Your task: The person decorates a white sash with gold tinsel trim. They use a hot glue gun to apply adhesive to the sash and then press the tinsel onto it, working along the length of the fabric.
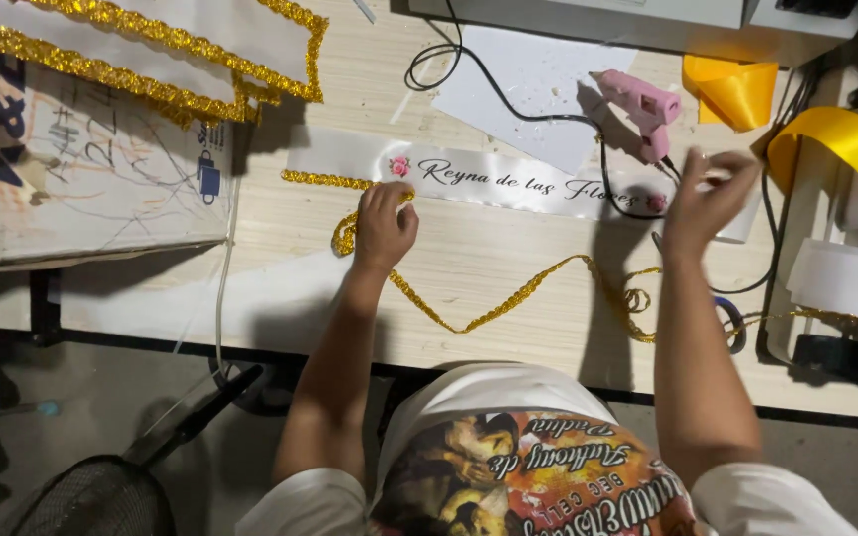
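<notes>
The person's left hand [385, 226] is pressed down on the pale wooden tabletop [488, 268], fingers curled and closed onto the glittering gold braided trim [508, 298] right where it meets the lower edge of the long white satin sash with script lettering and small pink flowers [508, 181]. From under that hand the trim runs away two ways: a short straight stretch goes off along the sash's edge, and a loose length loops around near the wrist, then snakes across the table towards the other arm, ending in a small tangle of coils there.

The right hand [707, 199] is lifted off the table and blurred; its fingers look drawn together, but I cannot tell whether they pinch anything. It hangs at the far end of the sash. Just beside this hand, a little beyond its fingertips, lies a pink plastic glue gun [644, 107], its black cord [508, 94] trailing back across a white sheet of paper [528, 79]. Farther out past the same hand sit folds of yellow satin ribbon [741, 91] and a roll of white ribbon [851, 278].

Well beyond the left hand lies another white sash bordered in gold trim [151, 50], partly over a scribbled cardboard box [91, 179].
</notes>
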